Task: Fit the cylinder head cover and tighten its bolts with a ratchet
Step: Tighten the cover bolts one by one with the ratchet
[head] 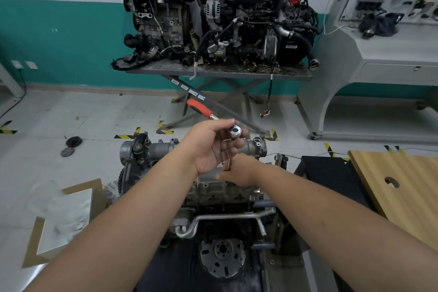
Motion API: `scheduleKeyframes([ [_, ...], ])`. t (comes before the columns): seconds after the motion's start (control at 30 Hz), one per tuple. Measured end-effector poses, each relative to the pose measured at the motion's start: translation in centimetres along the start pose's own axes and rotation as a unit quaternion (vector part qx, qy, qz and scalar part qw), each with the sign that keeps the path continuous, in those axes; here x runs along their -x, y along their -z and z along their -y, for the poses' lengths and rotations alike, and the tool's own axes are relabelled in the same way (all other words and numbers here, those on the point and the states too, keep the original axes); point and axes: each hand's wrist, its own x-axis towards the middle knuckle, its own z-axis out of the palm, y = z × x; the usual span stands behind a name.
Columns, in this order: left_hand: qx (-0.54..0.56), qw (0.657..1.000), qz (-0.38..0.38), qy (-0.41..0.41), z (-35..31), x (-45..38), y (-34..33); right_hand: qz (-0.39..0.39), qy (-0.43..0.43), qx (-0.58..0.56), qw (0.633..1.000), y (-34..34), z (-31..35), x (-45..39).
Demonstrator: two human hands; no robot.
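Gripping the head of one ratchet (214,118), the left hand (211,147) is holding it above the engine (213,187); its red handle is pointing far-left, extension hanging down. The right hand (239,173) is pinching that extension just above the cylinder head cover (251,147).

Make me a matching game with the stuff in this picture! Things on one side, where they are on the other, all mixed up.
Things:
1. ratchet
2. wooden board
3. cardboard box
4. two big engines

Places:
A. on the metal stand by the wall
B. held in the left hand
C. on the floor, left of the engine
D. at the right edge

Pairs: 1-B, 2-D, 3-C, 4-A
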Motion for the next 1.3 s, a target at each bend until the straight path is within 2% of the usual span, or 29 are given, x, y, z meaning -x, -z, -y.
scheduleKeyframes([
  [0.2,-0.197,0.979,0.007,0.054,-1.2,-0.4,-1.4,0.011,-0.010,-0.061,0.998,0.5,0.1,0.6],
  [0.27,-0.292,0.955,0.015,0.057,-1.8,-0.5,-1.8,0.011,-0.019,-0.054,0.998,0.5,0.2,0.7],
  [0.33,-0.406,0.912,0.014,0.048,-2.3,-0.7,-2.4,0.005,-0.023,-0.042,0.999,0.4,0.3,0.8],
  [0.37,-0.481,0.876,0.010,0.031,-2.5,-0.7,-2.8,0.004,-0.025,-0.027,0.999,0.2,0.4,0.8],
  [0.4,-0.570,0.822,0.008,0.001,-2.5,-0.7,-3.1,0.003,-0.023,-0.016,1.000,0.1,0.4,0.8],
  [0.43,-0.663,0.747,0.010,-0.042,-2.3,-0.6,-3.4,-0.001,-0.022,-0.012,1.000,-0.1,0.5,0.9],
  [0.5,-0.806,0.571,-0.003,-0.154,-1.5,-0.6,-3.4,-0.019,-0.008,-0.019,1.000,-0.5,0.4,1.0],
  [0.53,-0.844,0.488,-0.020,-0.221,-1.1,-0.7,-3.0,-0.029,-0.004,-0.020,0.999,-0.6,0.2,1.1],
  [0.57,-0.860,0.421,-0.033,-0.288,-0.7,-0.7,-2.5,-0.034,-0.007,-0.015,0.999,-0.7,0.3,1.3],
  [0.6,-0.857,0.378,-0.042,-0.347,-0.3,-0.8,-1.9,-0.039,-0.001,-0.009,0.999,-0.8,0.3,1.3],
  [0.63,-0.842,0.363,-0.044,-0.397,0.0,-0.9,-1.2,-0.046,-0.004,0.008,0.999,-0.7,0.5,1.4],
  [0.7,-0.779,0.364,-0.041,-0.508,0.7,-1.2,0.2,-0.058,-0.012,0.054,0.997,-1.0,0.6,1.1],
  [0.77,-0.708,0.388,-0.057,-0.588,1.6,-1.5,1.0,-0.062,-0.003,0.085,0.994,-0.8,1.3,1.8],
  [0.8,-0.675,0.422,-0.068,-0.601,2.1,-1.6,1.1,-0.066,-0.002,0.047,0.997,-0.3,1.5,2.3],
  [0.83,-0.643,0.472,-0.076,-0.598,2.6,-1.7,1.1,-0.058,-0.007,-0.008,0.998,0.0,1.5,2.7],
  [0.87,-0.610,0.530,-0.084,-0.583,3.0,-1.6,1.1,-0.051,-0.004,-0.067,0.996,0.5,1.7,3.0],
  [0.93,-0.530,0.657,-0.086,-0.529,3.8,-1.5,1.0,0.024,-0.006,-0.100,0.995,1.4,2.2,3.0],
  [0.97,-0.486,0.706,-0.084,-0.508,4.2,-1.6,0.9,0.047,-0.009,-0.083,0.995,1.4,2.1,2.9],
  [1.07,-0.331,0.822,-0.093,-0.455,5.1,-2.1,0.1,0.057,-0.007,-0.007,0.998,1.0,2.1,1.5],
  [1.13,-0.183,0.912,-0.094,-0.355,5.2,-2.2,-0.9,0.060,0.002,0.041,0.997,0.6,1.4,0.9],
  [1.2,-0.089,0.952,-0.070,-0.283,5.3,-2.4,-1.0,0.048,-0.007,0.057,0.997,0.3,0.9,0.8],
  [1.3,-0.017,0.973,-0.066,-0.222,4.9,-2.4,-1.1,0.032,0.005,0.063,0.997,0.2,0.9,0.9],
])
